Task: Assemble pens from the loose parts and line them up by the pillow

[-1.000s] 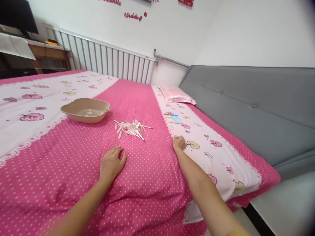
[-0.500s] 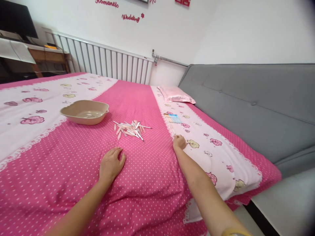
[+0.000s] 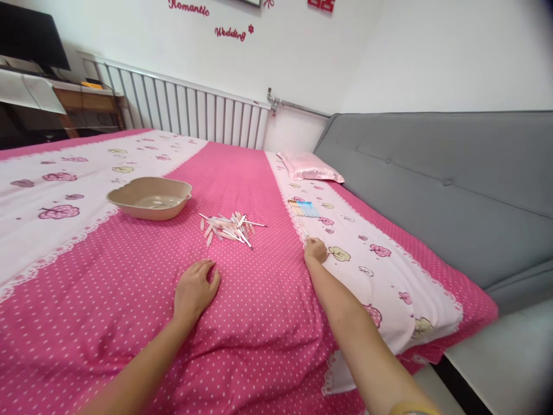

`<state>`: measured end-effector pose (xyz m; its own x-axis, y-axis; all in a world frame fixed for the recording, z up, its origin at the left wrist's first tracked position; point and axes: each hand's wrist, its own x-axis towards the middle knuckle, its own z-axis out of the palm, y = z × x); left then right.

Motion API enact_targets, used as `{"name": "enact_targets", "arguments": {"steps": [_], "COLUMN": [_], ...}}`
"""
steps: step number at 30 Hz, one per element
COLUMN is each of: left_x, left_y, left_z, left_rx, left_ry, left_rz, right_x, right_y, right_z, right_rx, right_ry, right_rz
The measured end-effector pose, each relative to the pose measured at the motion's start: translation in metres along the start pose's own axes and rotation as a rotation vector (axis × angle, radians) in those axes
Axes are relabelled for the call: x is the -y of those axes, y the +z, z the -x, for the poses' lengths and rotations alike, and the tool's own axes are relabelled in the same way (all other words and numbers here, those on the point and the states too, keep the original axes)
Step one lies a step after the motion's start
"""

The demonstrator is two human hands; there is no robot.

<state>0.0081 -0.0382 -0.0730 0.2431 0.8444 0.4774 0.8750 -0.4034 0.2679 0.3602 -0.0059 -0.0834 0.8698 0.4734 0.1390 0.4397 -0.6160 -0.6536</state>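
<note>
My right hand (image 3: 317, 250) rests on the pale printed strip of the bedspread, its fingers closed round a thin pale stick (image 3: 304, 229) that points away from me. Just beyond it lies a neat row of slim sticks (image 3: 305, 208), orange at the left and blue towards the right. My left hand (image 3: 196, 288) lies flat and open on the pink dotted cloth, holding nothing. Ahead of that hand is a loose pile of pale pink and white slender pieces (image 3: 228, 226), several with dark tips; their exact kind is too small to tell.
A beige plastic basin (image 3: 151, 214) stands left of the pile with something clear in its bottom. A pink pillow (image 3: 310, 166) lies at the far right, beside the grey padded headboard (image 3: 432, 173). White radiator bars (image 3: 181, 101) line the back wall; a monitor (image 3: 32, 37) stands at far left.
Both hands, the pile and the row keep their places. Only the camera view has shifted very slightly.
</note>
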Motion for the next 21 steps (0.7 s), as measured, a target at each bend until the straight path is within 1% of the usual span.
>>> {"name": "enact_targets", "arguments": {"steps": [11, 21], "left_x": [-0.0006, -0.0012], "left_y": [-0.0017, -0.0017], "left_z": [-0.0003, -0.0001], "left_rx": [0.0, -0.006], "left_ry": [0.005, 0.005], "left_rz": [-0.001, -0.006], "right_x": [-0.0028, -0.0019], "right_y": [0.0039, 0.002], "right_z": [-0.001, 0.0001], "right_rx": [-0.026, -0.009], "right_ry": [-0.021, -0.02], "right_rz": [-0.062, -0.058]}}
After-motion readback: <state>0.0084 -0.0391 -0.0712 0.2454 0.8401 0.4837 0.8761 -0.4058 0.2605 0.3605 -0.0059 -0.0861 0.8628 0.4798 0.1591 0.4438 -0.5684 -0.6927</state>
